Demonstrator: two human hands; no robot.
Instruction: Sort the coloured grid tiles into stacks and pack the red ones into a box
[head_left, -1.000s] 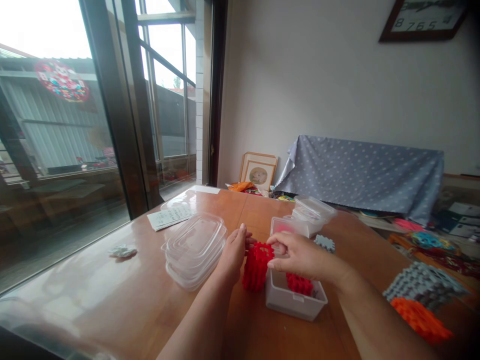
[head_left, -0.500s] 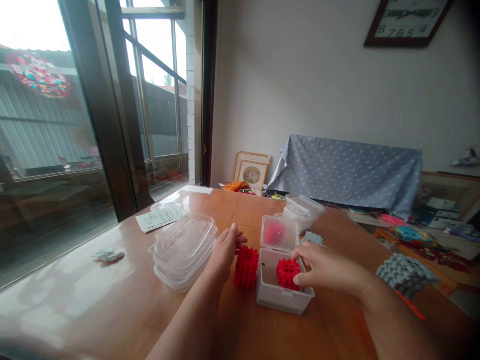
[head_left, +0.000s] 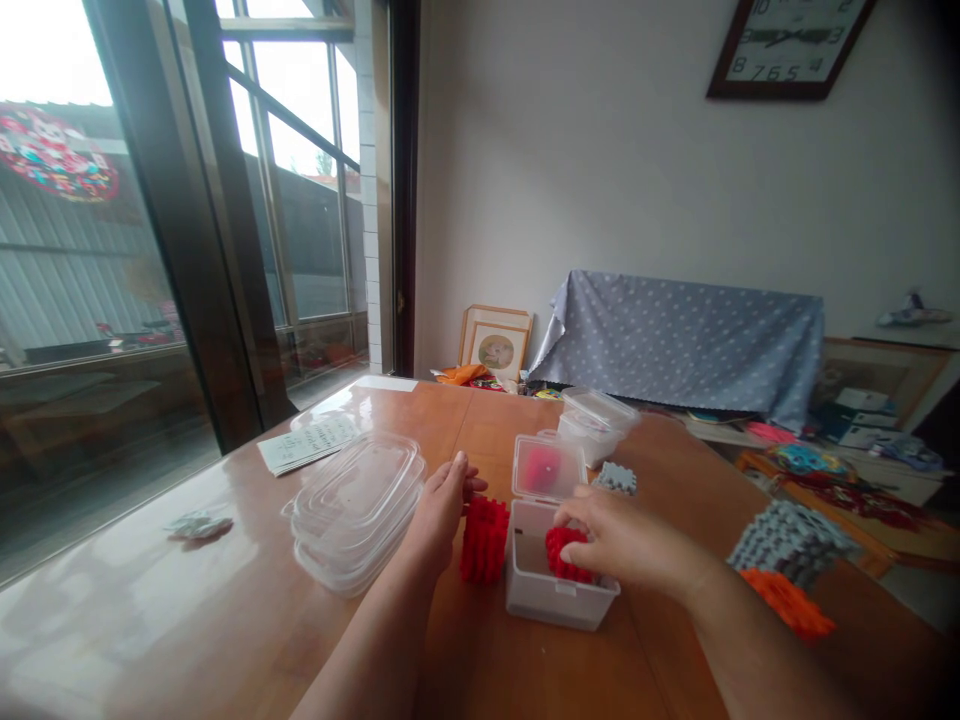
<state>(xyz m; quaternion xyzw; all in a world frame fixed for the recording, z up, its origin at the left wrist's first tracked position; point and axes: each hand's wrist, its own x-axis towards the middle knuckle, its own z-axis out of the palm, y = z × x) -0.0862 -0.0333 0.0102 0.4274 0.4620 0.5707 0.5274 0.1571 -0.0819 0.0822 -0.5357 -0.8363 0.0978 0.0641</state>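
My left hand (head_left: 441, 508) rests on a stack of red toothed pieces (head_left: 484, 538) standing on the wooden table (head_left: 225, 600), fingers curled over its top. To the right of the stack sits a small clear plastic box (head_left: 551, 593) with its hinged lid (head_left: 547, 467) up. My right hand (head_left: 615, 538) reaches into the box and grips a red toothed piece (head_left: 564, 555) that lies inside it.
A pile of clear lids (head_left: 356, 508) lies left of my left hand, with a paper sheet (head_left: 304, 443) behind. More clear boxes (head_left: 596, 420) and a grey toothed piece (head_left: 616, 478) stand beyond. Grey pieces (head_left: 787, 540) and orange pieces (head_left: 787, 602) lie at the right.
My right hand carried a red piece from the top of the stack down into the open box. The left hand stayed on the stack. The view shifted slightly.
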